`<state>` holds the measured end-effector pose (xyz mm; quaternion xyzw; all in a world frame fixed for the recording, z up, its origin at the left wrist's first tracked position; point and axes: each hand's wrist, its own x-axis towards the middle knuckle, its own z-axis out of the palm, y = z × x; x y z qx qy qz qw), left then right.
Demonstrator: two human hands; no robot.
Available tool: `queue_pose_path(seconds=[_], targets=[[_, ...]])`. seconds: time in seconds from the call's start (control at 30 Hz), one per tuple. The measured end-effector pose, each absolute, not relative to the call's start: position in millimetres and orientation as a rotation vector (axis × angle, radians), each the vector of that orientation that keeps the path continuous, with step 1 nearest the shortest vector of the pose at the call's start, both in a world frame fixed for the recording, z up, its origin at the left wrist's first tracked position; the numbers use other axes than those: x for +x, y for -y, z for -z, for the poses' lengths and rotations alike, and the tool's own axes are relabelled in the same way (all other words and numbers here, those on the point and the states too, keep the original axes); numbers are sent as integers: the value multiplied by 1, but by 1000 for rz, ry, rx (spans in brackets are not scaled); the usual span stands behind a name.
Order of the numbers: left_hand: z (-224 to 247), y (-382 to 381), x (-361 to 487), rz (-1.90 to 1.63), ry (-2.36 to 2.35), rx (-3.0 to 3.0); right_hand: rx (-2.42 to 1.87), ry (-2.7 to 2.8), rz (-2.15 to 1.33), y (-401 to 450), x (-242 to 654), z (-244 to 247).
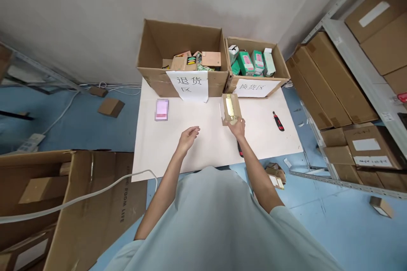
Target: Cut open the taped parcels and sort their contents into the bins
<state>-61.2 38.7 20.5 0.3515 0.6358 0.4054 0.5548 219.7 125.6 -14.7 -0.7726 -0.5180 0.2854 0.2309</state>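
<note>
A small brown carton [231, 107] with shiny yellowish tape on its top is at the middle right of the white table [197, 144]. My right hand [237, 128] grips its near edge, thumb and fingers against the cardboard. Left of it, my left hand [188, 137] hovers over the table with fingers loosely curled and apart, touching nothing. Partly hidden by my right forearm is a red and black knife [240, 150]. A second such knife [278, 121] lies farther right.
Behind stand a large box [152, 80] of small cartons and a smaller box [281, 61] of green-white packages, both with paper signs. A pink-screened device [162, 109] lies left. A cable [104, 186] crosses an open carton [95, 203]; shelves [346, 59] stand right.
</note>
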Motion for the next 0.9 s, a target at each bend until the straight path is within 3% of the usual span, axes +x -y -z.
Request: queue_pose_path(seconds=[0.23,0.47,0.73,0.9], targets=[[-9,-35,-81,-972,-1593,747,-2319,1549,-694,-160,200,20],[22,-39,-65,-877,-1710,684,-1984,1965,-659,-128,217,36],[66,-11,-58,-703,-1676,795,-1384,2462,-1150,-83,269,30],[78,20,-51,-685,-1418,913,-1518,2175,-1350,-53,289,49]])
